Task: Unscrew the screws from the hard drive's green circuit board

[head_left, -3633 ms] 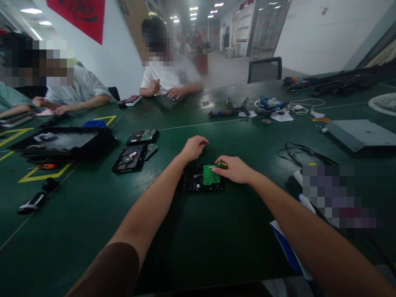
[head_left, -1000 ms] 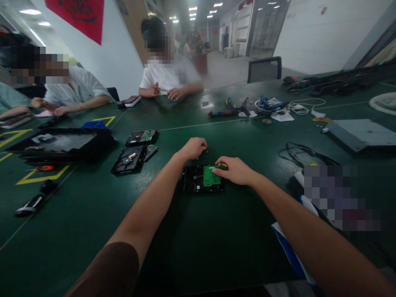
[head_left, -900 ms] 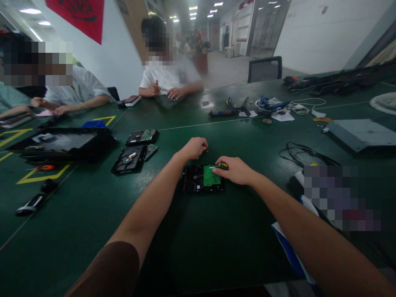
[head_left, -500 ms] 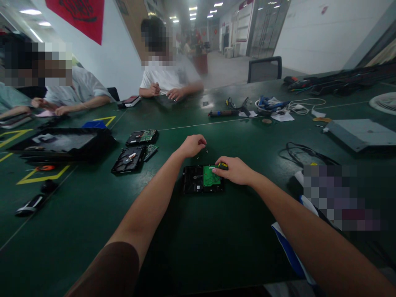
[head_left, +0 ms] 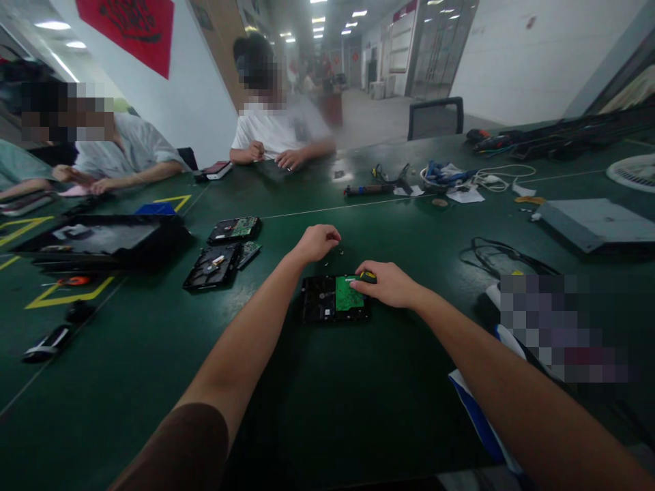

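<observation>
In front of me a black hard drive [head_left: 318, 300] lies on the green tabletop, its green circuit board [head_left: 348, 299] facing up. My right hand [head_left: 391, 283] is closed around a screwdriver [head_left: 368, 277] with a yellow and black handle, over the board's upper right corner. Most of the tool is hidden by the fingers. Just beyond the drive, my left hand [head_left: 318, 243] hovers with its fingers curled together; whatever they may pinch is too small to make out. Beside its fingertips are small screws [head_left: 340, 252] on the table.
To the left lie another hard drive [head_left: 234, 230], an opened drive casing [head_left: 212, 266] and a loose circuit board [head_left: 249, 254]. A black tray [head_left: 168, 239] stands farther left. Cables [head_left: 450, 174] and a grey metal box [head_left: 598, 221] are at right. Co-workers [head_left: 279, 133] sit across the table.
Both hands, the screwdriver and the hard drive hold nearly the same positions. Only the camera view has shifted slightly.
</observation>
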Motion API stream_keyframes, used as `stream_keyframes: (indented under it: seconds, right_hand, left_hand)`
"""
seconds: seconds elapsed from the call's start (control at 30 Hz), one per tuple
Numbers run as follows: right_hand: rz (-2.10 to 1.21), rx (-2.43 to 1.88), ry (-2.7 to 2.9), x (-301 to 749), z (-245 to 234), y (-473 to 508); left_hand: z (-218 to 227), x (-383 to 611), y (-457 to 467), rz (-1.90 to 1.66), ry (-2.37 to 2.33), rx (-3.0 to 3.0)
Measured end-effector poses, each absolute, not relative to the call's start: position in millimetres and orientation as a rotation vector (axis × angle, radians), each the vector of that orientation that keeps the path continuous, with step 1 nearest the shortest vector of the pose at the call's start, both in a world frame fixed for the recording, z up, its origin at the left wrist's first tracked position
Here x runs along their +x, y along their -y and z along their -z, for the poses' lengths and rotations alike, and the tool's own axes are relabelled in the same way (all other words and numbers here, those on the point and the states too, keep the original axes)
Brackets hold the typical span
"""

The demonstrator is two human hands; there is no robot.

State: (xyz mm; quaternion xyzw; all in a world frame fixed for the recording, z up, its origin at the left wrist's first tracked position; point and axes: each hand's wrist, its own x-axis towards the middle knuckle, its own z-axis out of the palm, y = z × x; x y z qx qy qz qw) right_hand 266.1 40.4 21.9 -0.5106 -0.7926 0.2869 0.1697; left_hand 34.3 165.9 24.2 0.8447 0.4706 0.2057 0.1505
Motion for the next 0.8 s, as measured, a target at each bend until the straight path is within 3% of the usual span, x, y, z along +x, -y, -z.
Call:
stream_keyframes:
  seconds: [0.13,0.47,0.8]
  right_hand:
    - [-0.878,-1.445,2.223,267,-24,-40]
    - [-1.428,-1.337,1.613,271,-27,-43]
    - [-1.234,-1.117,1.262,268,-37,-45]
  left_hand:
    - [-26,35,-163,-0.616,-1.351,2.443]
    - [-60,55,-141,-0.799,-1.094,2.394]
    - [-68,88,-112,-0.854,-0.762,2.118]
